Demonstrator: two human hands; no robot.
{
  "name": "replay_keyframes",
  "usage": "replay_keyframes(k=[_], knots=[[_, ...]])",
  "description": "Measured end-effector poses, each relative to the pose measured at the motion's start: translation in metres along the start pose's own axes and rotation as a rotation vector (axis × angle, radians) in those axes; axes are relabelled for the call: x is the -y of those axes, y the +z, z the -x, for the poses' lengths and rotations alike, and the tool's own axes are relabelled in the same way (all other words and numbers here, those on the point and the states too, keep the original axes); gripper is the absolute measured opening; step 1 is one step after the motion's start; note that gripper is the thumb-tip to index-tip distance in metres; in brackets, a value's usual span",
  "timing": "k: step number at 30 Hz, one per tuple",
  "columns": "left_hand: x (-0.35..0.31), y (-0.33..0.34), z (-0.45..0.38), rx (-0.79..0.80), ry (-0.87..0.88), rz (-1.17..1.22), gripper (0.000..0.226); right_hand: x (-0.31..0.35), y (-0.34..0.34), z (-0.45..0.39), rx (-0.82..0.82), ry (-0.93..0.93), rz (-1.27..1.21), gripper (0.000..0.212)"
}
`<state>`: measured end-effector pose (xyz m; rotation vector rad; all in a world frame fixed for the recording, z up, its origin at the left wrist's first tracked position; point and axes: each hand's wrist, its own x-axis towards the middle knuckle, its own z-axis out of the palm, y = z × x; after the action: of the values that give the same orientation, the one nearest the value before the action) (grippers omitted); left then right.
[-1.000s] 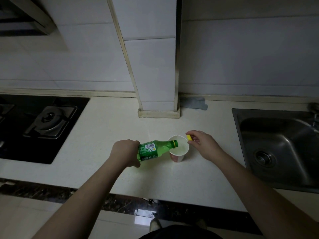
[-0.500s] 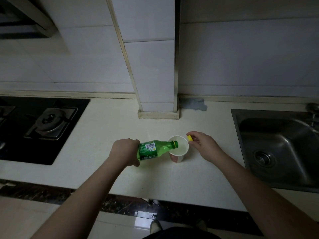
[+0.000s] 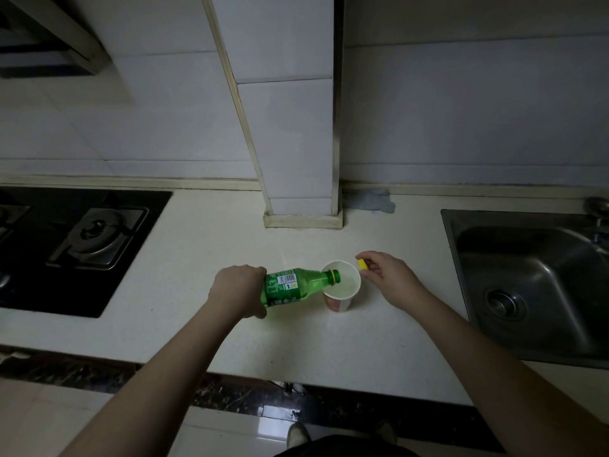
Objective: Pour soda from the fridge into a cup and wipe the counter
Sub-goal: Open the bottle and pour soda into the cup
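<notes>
- Left hand [image 3: 238, 289] gripped a green plastic soda bottle [image 3: 296, 286], tilted over a white paper cup [image 3: 341, 289].
- Right hand [image 3: 387, 275] pinched a small yellow cap [image 3: 362, 264].

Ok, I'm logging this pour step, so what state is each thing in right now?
Green bottle: uncapped, tipped sideways, mouth over the cup.
Cup: upright on the counter, liquid inside.
Yellow cap: off the bottle, pinched.
Left hand: grips the bottle.
Right hand: pinches the cap.
Blue cloth: crumpled by the wall.
</notes>
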<state>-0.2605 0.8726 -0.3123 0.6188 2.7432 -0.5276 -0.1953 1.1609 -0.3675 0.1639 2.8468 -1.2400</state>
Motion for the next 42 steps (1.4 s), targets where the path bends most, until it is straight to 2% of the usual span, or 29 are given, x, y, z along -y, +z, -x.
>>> replay_keyframes(k=[42], knots=[[0.004, 0.015, -0.006, 0.006, 0.004, 0.056, 0.053, 0.000, 0.005, -0.003, 0.000, 0.033, -0.014, 0.033]])
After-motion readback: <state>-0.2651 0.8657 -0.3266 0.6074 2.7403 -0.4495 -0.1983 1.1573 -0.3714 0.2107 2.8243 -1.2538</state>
